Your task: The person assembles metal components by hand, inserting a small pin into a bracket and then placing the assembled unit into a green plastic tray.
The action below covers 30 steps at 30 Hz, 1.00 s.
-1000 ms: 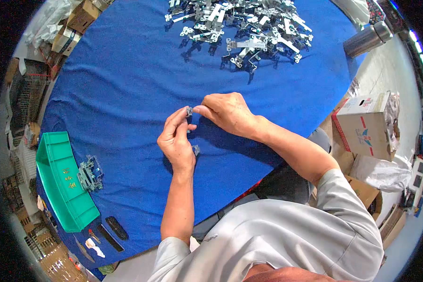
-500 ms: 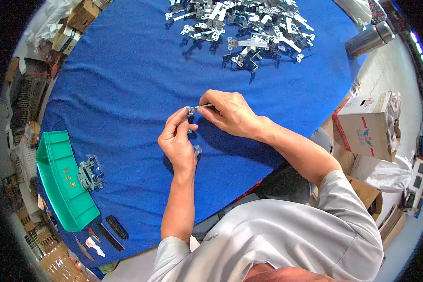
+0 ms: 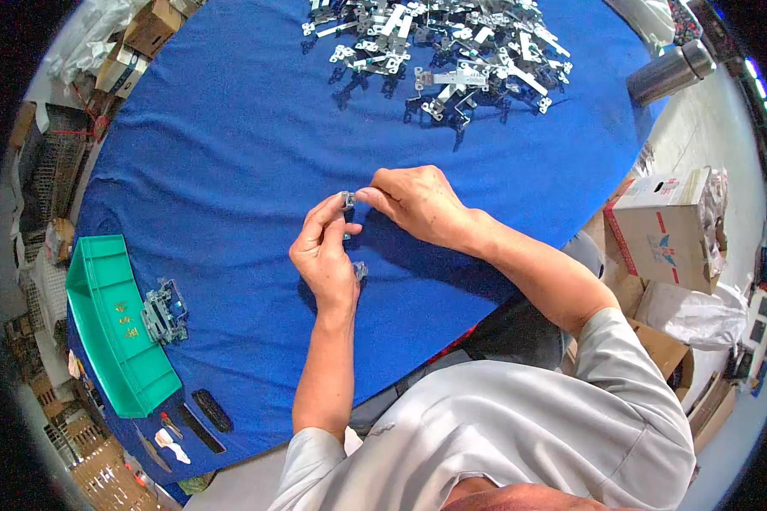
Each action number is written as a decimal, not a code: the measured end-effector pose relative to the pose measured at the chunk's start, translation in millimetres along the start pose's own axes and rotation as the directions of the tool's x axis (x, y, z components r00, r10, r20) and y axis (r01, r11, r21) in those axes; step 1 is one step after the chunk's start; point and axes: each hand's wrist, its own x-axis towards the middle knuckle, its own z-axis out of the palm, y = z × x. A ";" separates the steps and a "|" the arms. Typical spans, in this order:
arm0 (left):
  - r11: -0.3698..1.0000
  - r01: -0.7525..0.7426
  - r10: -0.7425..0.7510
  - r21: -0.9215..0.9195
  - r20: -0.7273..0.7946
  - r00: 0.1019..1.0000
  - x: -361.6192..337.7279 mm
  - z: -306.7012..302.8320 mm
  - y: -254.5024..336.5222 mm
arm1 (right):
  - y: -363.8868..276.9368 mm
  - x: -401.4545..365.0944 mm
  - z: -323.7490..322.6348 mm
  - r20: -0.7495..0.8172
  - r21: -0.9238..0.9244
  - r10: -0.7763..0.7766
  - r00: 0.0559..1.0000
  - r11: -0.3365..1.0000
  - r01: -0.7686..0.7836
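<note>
At mid-frame, the left hand (image 3: 325, 255) and right hand (image 3: 418, 204) meet, fingers of both pinched on one small metal clip (image 3: 348, 200) above the blue desk (image 3: 230, 153).

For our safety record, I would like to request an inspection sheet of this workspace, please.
Surface: blue cloth covers the table.
Job's things: small metal part pinched between left hand and right hand; second small part at the left hand's heel, held or lying, cannot tell; pile of metal brackets at the far edge.
Clutter: green tray, grey assembled pieces beside it; black items at the near edge; steel flask.
Grips: both shut on the small metal part.
Cables: nothing seen.
Surroundings: cardboard box and white bag on the right.
</note>
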 end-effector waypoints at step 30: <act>1.000 0.023 -0.023 0.000 -0.007 1.000 -0.2 -2.3 0.9 | 0.5 -0.3 2.1 -0.132 0.152 -0.046 0.990 0.986 0.066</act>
